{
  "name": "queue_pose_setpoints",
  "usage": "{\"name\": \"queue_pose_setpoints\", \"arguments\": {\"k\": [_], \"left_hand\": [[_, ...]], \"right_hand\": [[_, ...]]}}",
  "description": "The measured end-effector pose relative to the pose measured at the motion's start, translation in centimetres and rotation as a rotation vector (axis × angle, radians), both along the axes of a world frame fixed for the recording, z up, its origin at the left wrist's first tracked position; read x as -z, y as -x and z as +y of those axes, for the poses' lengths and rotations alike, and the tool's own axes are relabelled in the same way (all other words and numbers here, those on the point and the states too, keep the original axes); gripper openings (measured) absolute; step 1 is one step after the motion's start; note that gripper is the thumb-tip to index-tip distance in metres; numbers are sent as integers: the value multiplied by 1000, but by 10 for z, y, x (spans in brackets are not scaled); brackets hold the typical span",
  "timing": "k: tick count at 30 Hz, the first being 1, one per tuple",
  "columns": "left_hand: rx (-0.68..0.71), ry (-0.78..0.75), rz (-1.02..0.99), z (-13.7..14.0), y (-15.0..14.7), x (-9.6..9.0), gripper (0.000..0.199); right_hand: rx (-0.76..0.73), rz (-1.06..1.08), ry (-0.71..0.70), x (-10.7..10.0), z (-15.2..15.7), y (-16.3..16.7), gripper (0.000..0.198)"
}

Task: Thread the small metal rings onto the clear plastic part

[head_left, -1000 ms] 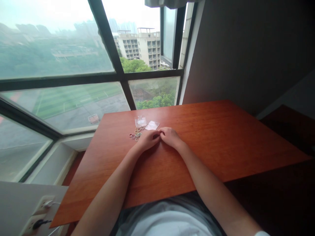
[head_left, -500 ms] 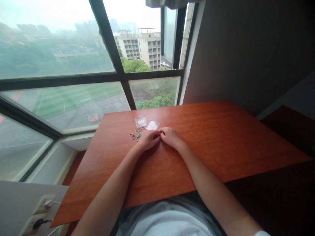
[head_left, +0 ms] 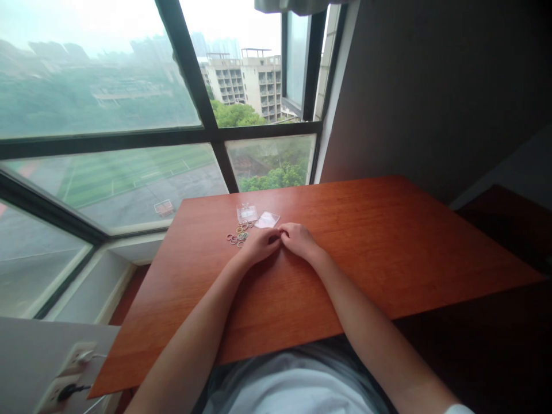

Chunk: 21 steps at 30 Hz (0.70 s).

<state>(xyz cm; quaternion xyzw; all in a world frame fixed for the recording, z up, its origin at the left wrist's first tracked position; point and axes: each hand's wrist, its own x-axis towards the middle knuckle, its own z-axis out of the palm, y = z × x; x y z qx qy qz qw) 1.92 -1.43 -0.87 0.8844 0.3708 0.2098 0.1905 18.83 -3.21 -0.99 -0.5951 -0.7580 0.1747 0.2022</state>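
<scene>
My left hand (head_left: 261,244) and my right hand (head_left: 297,238) meet fingertip to fingertip just above the wooden table (head_left: 357,253). Both are closed in a pinch, and whatever sits between the fingers is too small or too hidden to name. Just left of my left hand lies a loose cluster of small coloured rings (head_left: 234,238), several of them, partly covered by that hand. Behind the rings stands a small clear plastic box (head_left: 247,213). A flat clear piece with a whitish sheet (head_left: 267,219) rests beside it, beyond my fingers.
A large window (head_left: 211,135) with dark frames borders the table's far and left sides. The grey wall (head_left: 414,92) rises behind the right part. Wall sockets with plugs (head_left: 69,391) are low at the left, beside the table's edge.
</scene>
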Motion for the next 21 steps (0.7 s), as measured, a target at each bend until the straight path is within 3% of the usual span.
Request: {"name": "queue_pose_setpoints", "arguments": {"k": [21], "left_hand": [[1,-2,12,1,0,1,12]], "right_hand": [[3,1,-9,1,0,0,28]]}}
